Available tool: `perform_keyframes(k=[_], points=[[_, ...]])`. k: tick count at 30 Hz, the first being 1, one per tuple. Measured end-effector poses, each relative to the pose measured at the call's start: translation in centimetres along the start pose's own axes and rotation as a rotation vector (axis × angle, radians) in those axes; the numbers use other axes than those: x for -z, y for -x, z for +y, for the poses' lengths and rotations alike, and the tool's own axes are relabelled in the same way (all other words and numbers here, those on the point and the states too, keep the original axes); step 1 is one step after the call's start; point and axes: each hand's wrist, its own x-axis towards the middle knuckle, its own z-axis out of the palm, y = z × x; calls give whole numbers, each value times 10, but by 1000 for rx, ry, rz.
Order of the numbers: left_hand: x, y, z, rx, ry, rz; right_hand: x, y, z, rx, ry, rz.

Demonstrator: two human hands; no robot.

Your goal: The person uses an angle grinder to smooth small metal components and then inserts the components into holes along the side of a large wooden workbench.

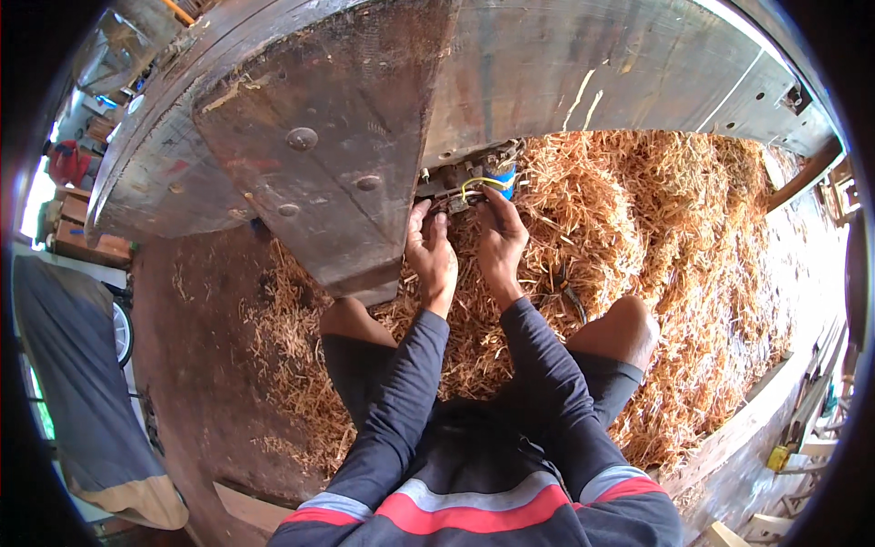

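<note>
My left hand (430, 255) is raised beside the riveted metal beam (319, 137), its fingers closed at a small dark assembly (451, 194) with fittings and wires under the large curved metal body (602, 73). Opposite it, my right hand (501, 251) has its fingers bent at the same assembly, by a yellow-green wire (471, 182) and a blue cylinder (501, 173). What exactly the fingertips of each hand grip is too small to make out. A pair of pliers (571, 296) lies on the wood shavings right of my right forearm.
Heaps of wood shavings (684, 273) surround my bare knees. A draped dark cover (73, 365) with a wheel (121, 333) beside it stands at the left. A person in red (68, 164) is in the left background. Boards and timber (802, 410) lie along the right edge.
</note>
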Motion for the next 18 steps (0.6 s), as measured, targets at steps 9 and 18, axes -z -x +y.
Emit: perform_keyframes(k=[9,18], points=[[-4,-34,-39,-48,-33,134,-16,-7,2,90,116,33],[-9,-40,-37,-60,-26,111,-22,-7,4,22,258,183]])
